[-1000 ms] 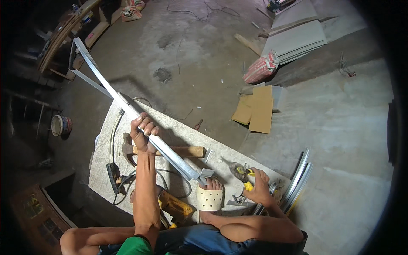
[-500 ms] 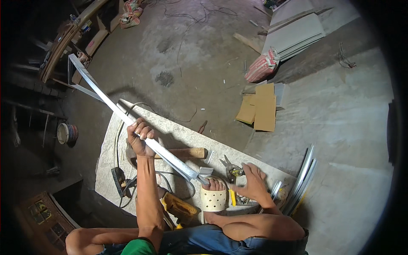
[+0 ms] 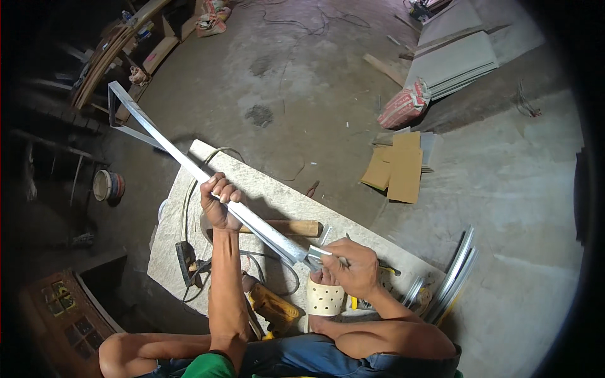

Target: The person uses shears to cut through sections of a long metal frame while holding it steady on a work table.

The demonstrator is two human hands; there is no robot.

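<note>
My left hand (image 3: pixel 220 203) is wrapped round a long, thin silver metal channel (image 3: pixel 167 146), which slants from the upper left down toward my foot. Its far end is bent back into an angular frame shape. At the near end, my right hand (image 3: pixel 354 268) pinches a small flat silver metal piece (image 3: pixel 318 251) between thumb and fingers. The small piece is close against the channel's end; whether they touch I cannot tell. Just below sits my foot in a cream perforated sandal (image 3: pixel 325 298). Under the channel lies a wooden-handled hammer (image 3: pixel 295 228), its head partly hidden behind my left arm.
A pale board (image 3: pixel 173 217) lies beneath everything, with a black power strip (image 3: pixel 185 259), cables and a yellow power tool (image 3: pixel 272 307) on it. Metal channels (image 3: pixel 450 274) rest at the right. Beyond are cardboard (image 3: pixel 404 167), a red-white sack (image 3: pixel 403 106) and a bucket (image 3: pixel 108 185).
My right hand has moved left from above the snips and taken hold of the small metal piece by the channel's end. My left hand keeps its grip. The view has shifted slightly.
</note>
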